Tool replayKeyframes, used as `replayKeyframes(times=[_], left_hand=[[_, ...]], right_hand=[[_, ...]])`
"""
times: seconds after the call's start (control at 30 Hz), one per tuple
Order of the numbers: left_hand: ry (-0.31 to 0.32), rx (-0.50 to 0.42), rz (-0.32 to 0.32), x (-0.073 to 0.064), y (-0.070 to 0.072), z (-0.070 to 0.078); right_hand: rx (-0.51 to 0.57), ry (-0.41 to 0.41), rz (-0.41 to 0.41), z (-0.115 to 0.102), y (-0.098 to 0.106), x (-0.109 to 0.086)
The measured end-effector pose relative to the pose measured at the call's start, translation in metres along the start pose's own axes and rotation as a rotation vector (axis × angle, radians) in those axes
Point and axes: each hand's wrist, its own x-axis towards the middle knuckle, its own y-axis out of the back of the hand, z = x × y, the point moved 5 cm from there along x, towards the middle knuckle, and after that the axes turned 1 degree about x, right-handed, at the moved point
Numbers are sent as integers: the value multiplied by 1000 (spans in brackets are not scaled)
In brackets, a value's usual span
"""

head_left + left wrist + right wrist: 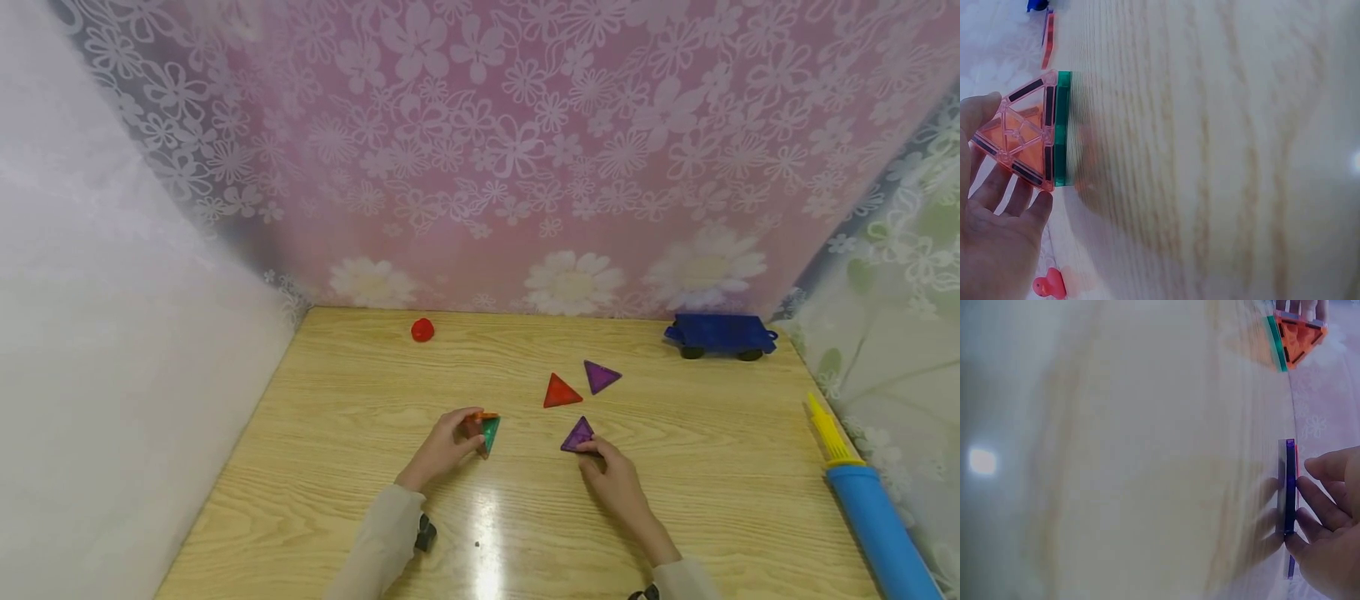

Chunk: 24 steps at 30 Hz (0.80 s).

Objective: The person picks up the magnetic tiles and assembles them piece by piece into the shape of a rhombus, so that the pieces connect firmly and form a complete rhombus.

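My left hand (444, 448) grips a small group of triangular magnetic tiles. In the left wrist view, a pink tile (1025, 131) and an orange tile stand up against each other. Beneath them a green tile (1063, 128) lies along the tabletop. My right hand (617, 483) rests its fingertips on a purple triangular tile (577, 433), flat on the table. The right wrist view shows its thumb apart from this tile's edge (1290, 487). Beyond it lie a red triangular tile (561, 392) and another purple triangular tile (602, 377).
A red toy (1054, 284), duck-like in the left wrist view, sits at the back left. The dark blue wheeled toy (720, 335) stands in the back right corner. Along the right edge lies a blue pump (873, 517) with a yellow nozzle (831, 433). Flowered cloth (480, 167) hangs behind.
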Motion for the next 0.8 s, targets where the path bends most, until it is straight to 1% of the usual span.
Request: replayKeyframes(times=[0.03, 0.07, 0.27, 0.3, 0.4, 0.47, 0.57, 0.73, 0.8], left_hand=[[-5, 2, 0, 0, 0, 0], [-9, -10, -4, -1, 1, 5], [-7, -26, -14, 1, 0, 4], [-6, -20, -11, 2, -2, -2], [-6, -35, -8, 2, -2, -2], [-4, -30, -1, 1, -2, -1], [0, -23, 12, -1, -1, 7], [-8, -29, 3, -6, 6, 33], [-14, -25, -5, -7, 7, 36]], right_hand=[[5, 2, -2, -1, -1, 0], [6, 2, -6, -2, -2, -1], [11, 9, -24, -6, -8, -2], [10, 16, -25, -7, -10, -2], [11, 34, -31, -11, -14, -3], [16, 39, -34, -14, -16, -3], [15, 39, -38, -17, -19, -3], [5, 45, -42, -22, -22, -4], [8, 47, -46, -23, -24, -4]])
